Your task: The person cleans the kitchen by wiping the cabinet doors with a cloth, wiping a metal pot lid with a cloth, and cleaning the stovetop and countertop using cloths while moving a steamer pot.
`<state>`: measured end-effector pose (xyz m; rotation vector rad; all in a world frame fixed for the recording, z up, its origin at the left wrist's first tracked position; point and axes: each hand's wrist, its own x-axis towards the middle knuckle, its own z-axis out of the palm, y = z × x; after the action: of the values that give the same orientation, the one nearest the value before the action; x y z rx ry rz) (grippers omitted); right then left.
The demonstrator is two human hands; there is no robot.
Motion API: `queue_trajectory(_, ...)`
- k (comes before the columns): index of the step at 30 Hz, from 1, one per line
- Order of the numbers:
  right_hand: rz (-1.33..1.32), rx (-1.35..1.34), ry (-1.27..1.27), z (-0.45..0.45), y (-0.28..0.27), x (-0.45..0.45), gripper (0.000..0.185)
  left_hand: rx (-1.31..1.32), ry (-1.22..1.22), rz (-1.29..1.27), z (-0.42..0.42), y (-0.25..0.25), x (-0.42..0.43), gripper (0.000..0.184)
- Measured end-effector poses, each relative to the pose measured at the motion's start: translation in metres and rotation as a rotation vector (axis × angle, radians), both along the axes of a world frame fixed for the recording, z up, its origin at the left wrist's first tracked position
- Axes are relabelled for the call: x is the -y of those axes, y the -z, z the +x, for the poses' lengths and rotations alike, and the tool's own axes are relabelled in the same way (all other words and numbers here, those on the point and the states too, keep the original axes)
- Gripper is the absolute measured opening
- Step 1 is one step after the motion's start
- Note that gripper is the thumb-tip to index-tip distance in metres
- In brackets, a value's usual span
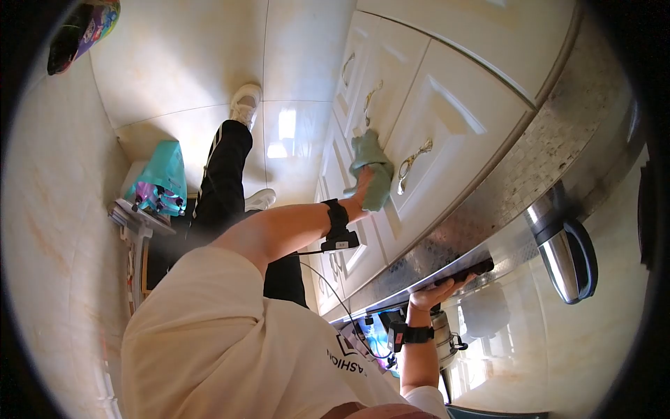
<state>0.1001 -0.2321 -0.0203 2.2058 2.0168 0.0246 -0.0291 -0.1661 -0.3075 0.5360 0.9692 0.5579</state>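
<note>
My left hand [363,188] reaches down to the front of a white cabinet door [440,112], its fingers covered by a pale green cloth [373,171]. That cloth lies against the cabinet front, between two ornate metal handles [413,165]. The covered fingertips are hidden. My right hand [441,290] rests on the countertop [447,244], fingers stretched out. Beside those fingers lies a dark elongated shape [478,269] that I cannot make out. Each wrist wears a black strap with a small box.
A steel kettle [558,251] with a black handle stands on the counter, and a metal pot [444,332] sits near my right forearm. On the tiled floor [300,52] a teal bag [165,174] rests on a small stand by the opposite wall. A cable runs by my torso.
</note>
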Motion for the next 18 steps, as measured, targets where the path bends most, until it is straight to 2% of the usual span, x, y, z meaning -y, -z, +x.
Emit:
queue_trajectory(4, -0.020, 0.007, -0.014, -0.011, -0.002, -0.013, 0.065, 0.009, 0.016, 0.056, 0.007, 0.044, -0.060, 0.060)
queue_trajectory(5, 0.018, 0.032, -0.012, -0.006, 0.002, -0.005, 0.076, 0.009, 0.030, 0.070, 0.010, 0.059, -0.080, 0.060)
queue_trajectory(11, 0.018, 0.032, -0.024, -0.008, 0.001, -0.009, 0.071, 0.028, 0.113, 0.098, 0.017, 0.137, -0.177, 0.056)
queue_trajectory(18, -0.001, 0.041, -0.006, -0.005, -0.001, -0.001, 0.063, 0.063, 0.121, 0.031, 0.004, 0.180, -0.173, 0.051)
